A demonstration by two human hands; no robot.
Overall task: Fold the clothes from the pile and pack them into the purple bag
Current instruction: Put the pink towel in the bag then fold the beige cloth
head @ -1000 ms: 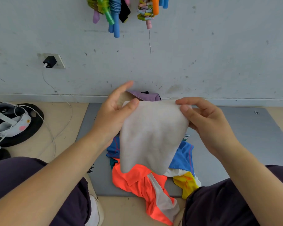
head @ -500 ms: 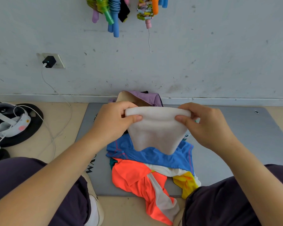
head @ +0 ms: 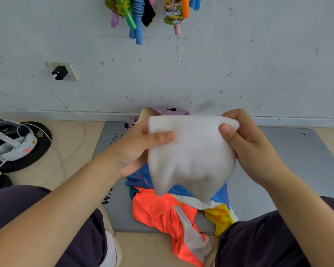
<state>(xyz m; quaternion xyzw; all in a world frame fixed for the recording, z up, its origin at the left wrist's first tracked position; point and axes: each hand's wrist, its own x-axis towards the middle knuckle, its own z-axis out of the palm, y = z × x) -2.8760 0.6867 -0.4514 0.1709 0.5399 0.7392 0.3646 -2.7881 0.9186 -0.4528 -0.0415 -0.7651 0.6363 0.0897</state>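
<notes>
I've opened the white cloth (head: 191, 155) back out from its short fold, so it hangs longer now, my left hand (head: 137, 149) flatter behind it, thumb across the front

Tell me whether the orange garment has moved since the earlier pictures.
No. The orange garment lies at the same spot on the grey mat, by its near edge.

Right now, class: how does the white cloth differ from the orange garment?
The white cloth is held in the air, pinched by the left hand and right hand; the orange garment lies crumpled on the grey mat, untouched. The white cloth is plain; the orange garment has a pale stripe. Both are soft fabric.
</notes>
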